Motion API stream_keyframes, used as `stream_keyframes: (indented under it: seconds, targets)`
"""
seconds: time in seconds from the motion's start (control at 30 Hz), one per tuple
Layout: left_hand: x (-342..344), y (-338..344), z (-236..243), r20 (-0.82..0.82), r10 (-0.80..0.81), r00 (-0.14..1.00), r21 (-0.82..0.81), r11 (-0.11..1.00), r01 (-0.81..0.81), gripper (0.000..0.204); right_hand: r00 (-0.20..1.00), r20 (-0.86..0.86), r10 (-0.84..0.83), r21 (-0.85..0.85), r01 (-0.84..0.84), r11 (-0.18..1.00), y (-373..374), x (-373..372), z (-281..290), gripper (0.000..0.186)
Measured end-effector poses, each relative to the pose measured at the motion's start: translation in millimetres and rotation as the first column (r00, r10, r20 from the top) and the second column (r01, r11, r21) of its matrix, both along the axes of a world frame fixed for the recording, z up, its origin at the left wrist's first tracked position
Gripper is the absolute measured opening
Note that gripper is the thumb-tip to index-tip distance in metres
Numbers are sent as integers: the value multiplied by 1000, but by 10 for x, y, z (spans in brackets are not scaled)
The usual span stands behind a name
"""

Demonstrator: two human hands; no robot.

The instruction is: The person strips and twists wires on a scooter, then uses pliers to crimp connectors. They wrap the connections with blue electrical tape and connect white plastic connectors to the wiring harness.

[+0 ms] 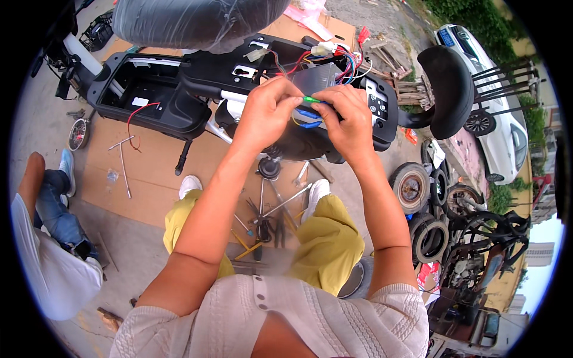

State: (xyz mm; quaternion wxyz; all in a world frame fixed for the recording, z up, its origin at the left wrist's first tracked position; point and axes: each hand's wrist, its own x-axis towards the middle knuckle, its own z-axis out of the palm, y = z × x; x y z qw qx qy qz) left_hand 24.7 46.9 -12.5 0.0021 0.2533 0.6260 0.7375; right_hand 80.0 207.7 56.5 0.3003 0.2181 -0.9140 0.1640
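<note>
My left hand and my right hand meet above the frame of an electric scooter. Between their fingertips is a small green wire connector, pinched from both sides. Blue wires loop just under the fingers of the right hand. Behind the hands, a bundle of coloured wires with white plugs comes out of the scooter's body, beside a grey metal box. Whether the connector is in one piece or two cannot be made out.
A black seat wrapped in plastic is raised over the scooter. Tools, among them pliers and a T-handle wrench, lie on cardboard. Old tyres stand at the right. A person is at the left.
</note>
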Motion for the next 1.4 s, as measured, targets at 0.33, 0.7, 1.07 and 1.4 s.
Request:
stream_keyframes:
  seconds: [0.33,0.7,1.07,1.4]
  targets:
    - [-8,-12,50,-59,29,998,-45,998,-32,2,1000,1,1,27,-1,1000,38,-42,-50,12]
    - [5,-17,47,-89,40,995,-44,998,-44,2,1000,30,-3,39,2,999,-13,-22,-7,11]
    - [40,-89,133,40,-95,995,-47,994,97,24,999,48,-17,18,16,1000,-8,42,45,10]
    - [174,-167,108,-20,40,999,219,975,-34,14,997,-52,60,33,-58,998,-730,28,975,15]
